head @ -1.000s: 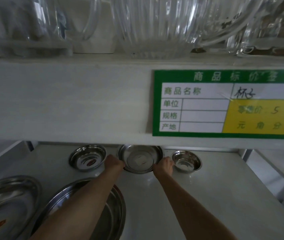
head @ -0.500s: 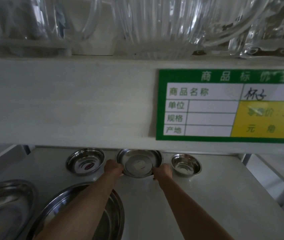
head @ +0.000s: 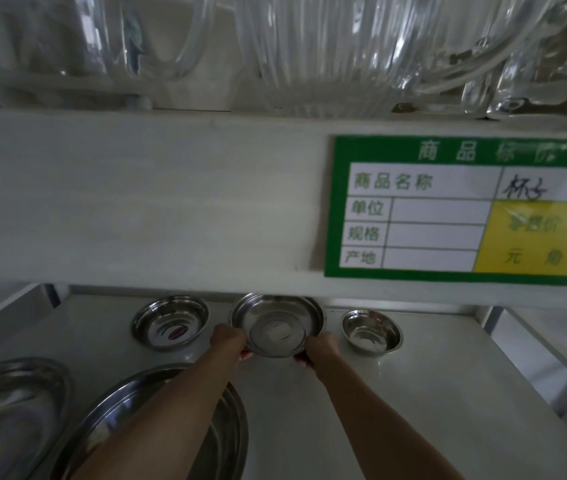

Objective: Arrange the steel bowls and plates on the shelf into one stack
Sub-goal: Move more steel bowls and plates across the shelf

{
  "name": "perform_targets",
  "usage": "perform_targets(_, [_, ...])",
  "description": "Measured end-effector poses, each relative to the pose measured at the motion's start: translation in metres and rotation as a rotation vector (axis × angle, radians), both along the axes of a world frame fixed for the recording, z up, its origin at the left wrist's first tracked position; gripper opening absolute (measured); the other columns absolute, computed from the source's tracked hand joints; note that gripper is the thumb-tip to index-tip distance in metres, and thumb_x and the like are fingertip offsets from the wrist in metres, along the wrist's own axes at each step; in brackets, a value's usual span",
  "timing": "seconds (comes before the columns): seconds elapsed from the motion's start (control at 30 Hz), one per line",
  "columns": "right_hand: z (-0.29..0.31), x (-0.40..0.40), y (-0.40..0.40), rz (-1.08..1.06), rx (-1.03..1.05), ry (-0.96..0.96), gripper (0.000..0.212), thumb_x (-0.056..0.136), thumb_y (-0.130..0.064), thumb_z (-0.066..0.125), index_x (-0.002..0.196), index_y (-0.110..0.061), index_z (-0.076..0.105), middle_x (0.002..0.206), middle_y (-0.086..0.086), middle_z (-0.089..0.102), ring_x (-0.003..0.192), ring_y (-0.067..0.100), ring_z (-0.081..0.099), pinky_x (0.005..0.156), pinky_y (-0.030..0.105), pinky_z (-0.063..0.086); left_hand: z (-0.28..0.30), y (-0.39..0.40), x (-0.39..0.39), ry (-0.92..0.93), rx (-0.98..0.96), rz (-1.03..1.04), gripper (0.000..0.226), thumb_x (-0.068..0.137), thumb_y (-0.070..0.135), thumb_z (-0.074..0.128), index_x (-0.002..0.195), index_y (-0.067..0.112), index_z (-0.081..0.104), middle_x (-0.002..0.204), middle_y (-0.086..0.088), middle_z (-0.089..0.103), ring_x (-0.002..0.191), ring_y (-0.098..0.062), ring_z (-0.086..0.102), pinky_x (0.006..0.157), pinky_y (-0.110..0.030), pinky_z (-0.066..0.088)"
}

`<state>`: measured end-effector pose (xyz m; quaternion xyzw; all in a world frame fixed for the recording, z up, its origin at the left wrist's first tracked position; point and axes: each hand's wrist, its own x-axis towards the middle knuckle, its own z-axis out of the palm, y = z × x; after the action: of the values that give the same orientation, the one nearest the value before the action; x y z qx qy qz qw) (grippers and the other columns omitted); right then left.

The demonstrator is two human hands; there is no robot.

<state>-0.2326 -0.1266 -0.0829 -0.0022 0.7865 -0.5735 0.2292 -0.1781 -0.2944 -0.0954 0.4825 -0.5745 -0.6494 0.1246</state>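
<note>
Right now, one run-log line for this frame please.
left hand: grips middle bowl | right hand: grips same bowl | bowl: tilted toward camera | stack: not yet begun

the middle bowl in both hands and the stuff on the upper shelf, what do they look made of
The middle bowl looks like polished stainless steel: grey mirror sheen, thin rolled rim, with a pale label inside. The jugs on the upper shelf look like clear glass, see-through with ribbed walls and bright highlights, though clear plastic can't be ruled out.

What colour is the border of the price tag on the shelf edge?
Green, around the price tag, with a yellow panel at its right; the head view shows it.
</note>
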Motion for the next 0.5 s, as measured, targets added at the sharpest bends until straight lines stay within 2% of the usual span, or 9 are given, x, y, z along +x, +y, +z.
perform_targets(0.1, [0.006,0.003,0.004,-0.015,0.004,0.008,0.014,0.083,0.001,0.05,0.071,0.003,0.059,0.054,0.021,0.053,0.026,0.016,0.04,0.034,0.016,0.027,0.004,0.004,0.003,0.009,-0.019,-0.008,0.032,0.083,-0.015,0.052,0.115,-0.013,0.057,0.114,-0.035,0.061,0.094,-0.048,0.065,0.036,-0.035,0.051])
perform_targets(0.17, [0.01,0.005,0.008,-0.045,-0.031,-0.009,0.019,0.083,0.002,0.051,0.065,0.002,0.057,0.053,0.02,0.054,0.031,0.018,0.045,0.038,0.019,0.033,0.011,0.008,0.006,0.003,-0.051,-0.021,0.033,0.081,-0.014,0.056,0.113,-0.015,0.057,0.111,-0.035,0.062,0.089,-0.048,0.066,0.031,-0.032,0.049])
perform_targets(0.23, [0.016,0.008,0.012,-0.075,-0.105,-0.035,0.023,0.085,0.005,0.051,0.063,0.0,0.054,0.055,0.02,0.054,0.048,0.024,0.054,0.052,0.03,0.043,0.019,0.014,0.009,0.012,-0.068,-0.027,0.033,0.08,-0.013,0.057,0.113,-0.016,0.057,0.109,-0.036,0.063,0.085,-0.048,0.067,0.031,-0.029,0.047])
perform_targets(0.3, [0.023,0.01,0.018,-0.106,-0.152,-0.051,0.022,0.085,0.006,0.052,0.063,-0.001,0.054,0.058,0.02,0.055,0.063,0.03,0.056,0.065,0.038,0.045,0.028,0.021,0.014,0.021,-0.093,-0.035,0.031,0.082,-0.013,0.056,0.113,-0.017,0.058,0.107,-0.037,0.064,0.072,-0.042,0.068,0.03,-0.024,0.045])
perform_targets(0.37, [0.03,0.013,0.025,-0.132,-0.179,-0.054,0.018,0.083,0.006,0.054,0.066,-0.001,0.055,0.064,0.021,0.057,0.065,0.029,0.057,0.067,0.04,0.047,0.038,0.031,0.019,0.012,-0.13,-0.046,0.03,0.083,-0.01,0.056,0.112,-0.018,0.059,0.102,-0.035,0.066,0.055,-0.033,0.063,0.03,-0.021,0.043])
perform_targets(0.43, [0.036,0.015,0.034,-0.146,-0.213,-0.06,0.009,0.082,0.005,0.055,0.076,0.001,0.061,0.072,0.021,0.06,0.063,0.026,0.058,0.066,0.04,0.05,0.044,0.039,0.024,0.027,-0.145,-0.048,0.031,0.082,-0.008,0.059,0.112,-0.018,0.059,0.1,-0.033,0.068,0.052,-0.03,0.061,0.031,-0.021,0.044])
perform_targets(0.5, [0.042,0.016,0.043,-0.154,-0.232,-0.061,0.01,0.082,0.002,0.056,0.087,0.0,0.064,0.078,0.02,0.063,0.063,0.026,0.06,0.064,0.039,0.053,0.052,0.049,0.03,0.03,-0.152,-0.06,0.032,0.081,-0.006,0.062,0.112,-0.016,0.06,0.098,-0.032,0.068,0.051,-0.029,0.061,0.032,-0.021,0.045])
